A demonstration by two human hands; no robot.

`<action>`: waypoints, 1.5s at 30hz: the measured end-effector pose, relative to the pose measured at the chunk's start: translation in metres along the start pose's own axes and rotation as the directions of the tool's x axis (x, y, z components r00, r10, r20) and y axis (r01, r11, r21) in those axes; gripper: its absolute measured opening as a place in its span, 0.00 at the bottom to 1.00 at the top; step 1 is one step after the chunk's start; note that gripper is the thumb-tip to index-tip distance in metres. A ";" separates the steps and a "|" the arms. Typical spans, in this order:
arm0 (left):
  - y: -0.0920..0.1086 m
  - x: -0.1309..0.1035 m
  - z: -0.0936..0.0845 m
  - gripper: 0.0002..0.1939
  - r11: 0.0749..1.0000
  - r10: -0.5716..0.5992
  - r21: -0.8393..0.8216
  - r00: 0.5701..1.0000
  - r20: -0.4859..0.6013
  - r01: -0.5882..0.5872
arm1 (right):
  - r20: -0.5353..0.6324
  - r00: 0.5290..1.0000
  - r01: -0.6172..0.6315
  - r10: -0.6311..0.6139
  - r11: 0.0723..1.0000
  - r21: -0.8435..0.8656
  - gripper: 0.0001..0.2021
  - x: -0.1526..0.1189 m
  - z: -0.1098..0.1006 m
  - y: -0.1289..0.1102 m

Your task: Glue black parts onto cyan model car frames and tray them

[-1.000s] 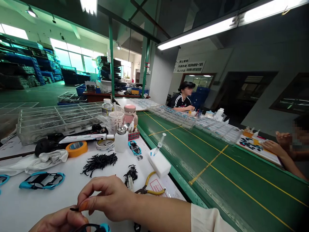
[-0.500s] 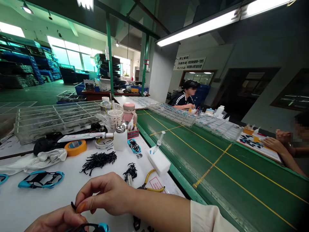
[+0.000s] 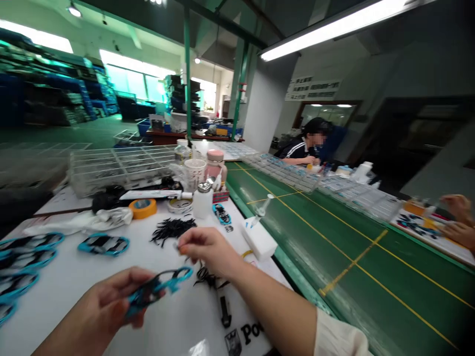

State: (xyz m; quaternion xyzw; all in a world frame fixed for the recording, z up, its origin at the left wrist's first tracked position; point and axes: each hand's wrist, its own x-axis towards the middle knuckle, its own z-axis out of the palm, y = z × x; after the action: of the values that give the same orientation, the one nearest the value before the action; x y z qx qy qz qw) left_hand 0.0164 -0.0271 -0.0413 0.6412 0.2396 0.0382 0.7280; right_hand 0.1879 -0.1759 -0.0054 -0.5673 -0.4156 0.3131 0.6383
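Observation:
My left hand is closed on a blue-and-black frame part, which it holds tilted above the white table surface. My right hand is pinched just in front of a pile of thin black strips; motion blur hides what its fingertips hold, if anything. Beneath the right wrist lies a smaller bunch of black strips, partly covered. A similar blue-and-black part rests to the left, and several more overlap at the left edge. A black-ended tool lies below the right forearm.
Orange tape, a white pump bottle, a cup and a pink flask stand behind. To the right are a white block with a syringe, then a green conveyor belt. Co-workers sit across it.
My right hand has drawn away from the left, forward to the strip pile. My left hand has lifted the blue-and-black part into fuller view. The view has swung left.

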 end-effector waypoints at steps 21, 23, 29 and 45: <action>0.020 -0.007 0.013 0.24 0.980 0.105 0.184 0.981 -0.165 -0.074 | 0.392 0.863 0.479 -0.320 0.269 -0.835 0.06 -0.019 0.014 -0.012; 0.019 -0.006 0.013 0.24 0.980 0.106 0.185 0.981 -0.162 -0.075 | 0.396 0.868 0.470 -0.301 0.236 -0.851 0.05 -0.020 0.016 -0.011; 0.017 -0.003 0.013 0.22 0.981 0.109 0.179 0.980 -0.167 -0.078 | 0.397 0.880 0.451 -0.262 0.200 -0.870 0.04 -0.020 0.019 -0.007; 0.016 -0.003 0.012 0.20 0.974 0.118 0.212 0.976 -0.184 -0.078 | 0.342 0.913 0.402 -0.222 0.345 -0.848 0.05 -0.017 0.014 -0.005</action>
State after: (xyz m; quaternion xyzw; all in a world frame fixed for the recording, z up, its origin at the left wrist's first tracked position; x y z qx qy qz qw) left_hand 0.0228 -0.0362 -0.0248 0.7166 0.2803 0.1124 0.6287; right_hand 0.1670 -0.1848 -0.0037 -0.7016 -0.6696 -0.0437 0.2398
